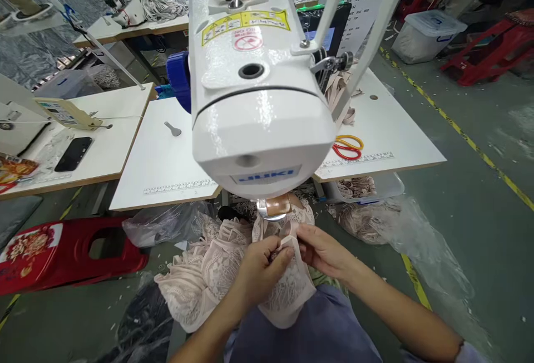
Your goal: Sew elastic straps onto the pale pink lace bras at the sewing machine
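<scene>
The left hand [267,265] and right hand [323,247] pinch the edge of a pale-pink lace bra [287,292], off the white flat worktop's [167,157] near edge. Handling appears underway; finished and remaining seams cannot be distinguished.

A red stool [75,265] sits left of the fingers [306,234]. Farther ahead and left of them, a black phone [73,154] lies on a white desk [112,129] near a colourful packet [15,167]. Well ahead and right of the fingers, a lidded clear tub [428,37] stands beside a second red stool [486,43].
</scene>
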`<state>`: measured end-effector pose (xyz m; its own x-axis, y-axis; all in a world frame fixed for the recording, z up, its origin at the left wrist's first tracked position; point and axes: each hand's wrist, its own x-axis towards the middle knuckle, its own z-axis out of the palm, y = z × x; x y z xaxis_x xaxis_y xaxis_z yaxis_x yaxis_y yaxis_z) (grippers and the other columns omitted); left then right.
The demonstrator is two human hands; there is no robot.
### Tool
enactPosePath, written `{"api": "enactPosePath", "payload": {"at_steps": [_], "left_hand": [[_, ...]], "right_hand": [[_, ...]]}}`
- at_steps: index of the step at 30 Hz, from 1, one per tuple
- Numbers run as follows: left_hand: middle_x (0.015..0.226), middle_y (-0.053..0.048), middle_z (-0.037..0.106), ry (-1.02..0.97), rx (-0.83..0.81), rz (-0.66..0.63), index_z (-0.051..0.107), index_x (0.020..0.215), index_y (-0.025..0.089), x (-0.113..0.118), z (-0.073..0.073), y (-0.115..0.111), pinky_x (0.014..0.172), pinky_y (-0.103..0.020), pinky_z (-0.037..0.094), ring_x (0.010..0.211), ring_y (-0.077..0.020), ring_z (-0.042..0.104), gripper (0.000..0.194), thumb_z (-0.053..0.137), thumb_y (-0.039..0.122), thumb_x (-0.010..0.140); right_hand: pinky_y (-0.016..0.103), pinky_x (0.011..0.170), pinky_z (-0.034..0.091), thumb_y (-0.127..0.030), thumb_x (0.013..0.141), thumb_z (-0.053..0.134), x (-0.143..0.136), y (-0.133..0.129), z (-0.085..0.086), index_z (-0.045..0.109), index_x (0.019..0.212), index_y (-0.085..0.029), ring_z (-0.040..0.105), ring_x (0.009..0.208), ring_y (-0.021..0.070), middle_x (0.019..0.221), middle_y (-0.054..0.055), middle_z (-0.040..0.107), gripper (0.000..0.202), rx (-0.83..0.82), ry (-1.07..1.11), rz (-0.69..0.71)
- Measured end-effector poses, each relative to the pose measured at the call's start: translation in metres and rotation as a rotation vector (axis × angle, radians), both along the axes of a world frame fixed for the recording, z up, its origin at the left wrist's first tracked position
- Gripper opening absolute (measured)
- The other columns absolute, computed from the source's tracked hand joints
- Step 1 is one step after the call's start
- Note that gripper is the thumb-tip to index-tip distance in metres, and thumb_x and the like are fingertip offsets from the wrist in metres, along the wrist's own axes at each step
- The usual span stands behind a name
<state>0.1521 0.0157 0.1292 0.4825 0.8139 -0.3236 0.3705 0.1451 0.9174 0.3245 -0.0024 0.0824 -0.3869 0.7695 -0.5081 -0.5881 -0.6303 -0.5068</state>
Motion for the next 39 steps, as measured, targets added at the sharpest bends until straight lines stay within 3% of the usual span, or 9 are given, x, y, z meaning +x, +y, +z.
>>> {"api": "enactPosePath", "payload": {"at_steps": [5,10,14,17,19,24,29,33,39], "left_hand": [[0.062,0.005,0.042,0.016,0.068,0.071,0.052,0.072,0.018,-0.004,-0.003,0.0,0.053,-0.023,0.029,0.057,-0.0116,0.039,0.028,0.05,0.041,0.089],[0.062,0.004,0.046,0.038,0.133,0.081,0.054,0.073,0.018,-0.003,-0.009,-0.002,0.053,-0.023,0.03,0.057,-0.0115,0.041,0.026,0.051,0.037,0.09],[0.061,0.004,0.045,0.004,0.203,0.088,0.052,0.071,0.019,-0.004,-0.006,0.001,0.052,-0.021,0.03,0.056,-0.0112,0.041,0.024,0.052,0.031,0.092],[0.093,-0.005,0.06,-0.142,0.318,0.021,0.055,0.076,0.018,-0.009,-0.006,0.003,0.073,-0.025,0.045,0.086,-0.017,0.057,0.021,0.056,0.031,0.092],[0.106,-0.008,0.061,-0.244,0.369,-0.002,0.054,0.077,0.018,-0.01,-0.012,0.0,0.083,-0.028,0.047,0.097,-0.0196,0.058,0.022,0.056,0.033,0.094],[0.071,0.003,0.06,-0.248,0.531,0.148,0.053,0.102,0.022,-0.004,-0.029,-0.008,0.053,-0.018,0.041,0.056,-0.0105,0.052,0.007,0.049,0.026,0.099],[0.073,0.0,0.068,-0.024,0.896,0.023,0.061,0.122,0.021,-0.004,-0.01,0.013,0.054,-0.019,0.043,0.056,-0.0112,0.061,0.03,0.048,0.011,0.096],[0.097,-0.005,0.078,0.062,0.691,0.096,0.07,0.111,0.018,-0.004,0.007,0.028,0.072,-0.019,0.054,0.083,-0.0152,0.074,0.025,0.05,0.015,0.096],[0.097,-0.005,0.079,0.126,0.573,0.131,0.075,0.103,0.019,0.002,0.015,0.029,0.069,-0.02,0.056,0.082,-0.0176,0.075,0.025,0.051,0.02,0.095]], "right_hand": [[0.018,0.062,0.045,-0.046,0.063,0.089,0.023,0.016,0.015,0.068,0.07,-0.018,0.051,0.061,0.0084,0.065,-0.003,0.058,0.036,0.136,-0.151,-0.189],[0.031,0.087,0.048,-0.047,0.083,0.072,0.026,0.013,0.034,0.076,0.089,-0.02,0.063,0.096,0.0205,0.102,0.006,0.068,0.028,0.471,-0.384,0.198],[0.032,0.085,0.047,-0.045,0.094,0.059,0.014,0.013,0.045,0.078,0.095,-0.022,0.063,0.096,0.0212,0.1,0.007,0.069,0.03,0.792,-0.74,0.203],[0.03,0.079,0.049,-0.045,0.095,0.058,0.012,0.014,0.05,0.079,0.09,-0.023,0.065,0.089,0.0196,0.095,0.006,0.07,0.031,0.904,-0.779,0.177],[0.029,0.08,0.05,-0.044,0.095,0.058,0.013,0.017,0.054,0.079,0.091,-0.023,0.066,0.09,0.0192,0.096,0.006,0.072,0.03,0.919,-0.708,0.173],[0.027,0.072,0.051,-0.049,0.09,0.064,0.019,0.034,0.061,0.078,0.09,-0.021,0.065,0.084,0.0184,0.092,0.006,0.071,0.031,0.788,-0.668,0.166],[0.026,0.059,0.05,-0.057,0.087,0.063,0.032,0.059,0.063,0.071,0.075,-0.019,0.058,0.064,0.0143,0.076,0.004,0.065,0.041,0.647,-0.694,0.112],[0.028,0.055,0.049,-0.055,0.086,0.063,0.036,0.083,0.056,0.067,0.08,-0.02,0.056,0.058,0.0162,0.066,0.002,0.061,0.036,0.7,-0.913,0.043],[0.034,0.075,0.052,-0.03,0.09,0.059,0.023,0.11,0.044,0.067,0.086,-0.018,0.062,0.08,0.0206,0.084,0.006,0.067,0.015,0.861,-1.227,-0.002]]}}
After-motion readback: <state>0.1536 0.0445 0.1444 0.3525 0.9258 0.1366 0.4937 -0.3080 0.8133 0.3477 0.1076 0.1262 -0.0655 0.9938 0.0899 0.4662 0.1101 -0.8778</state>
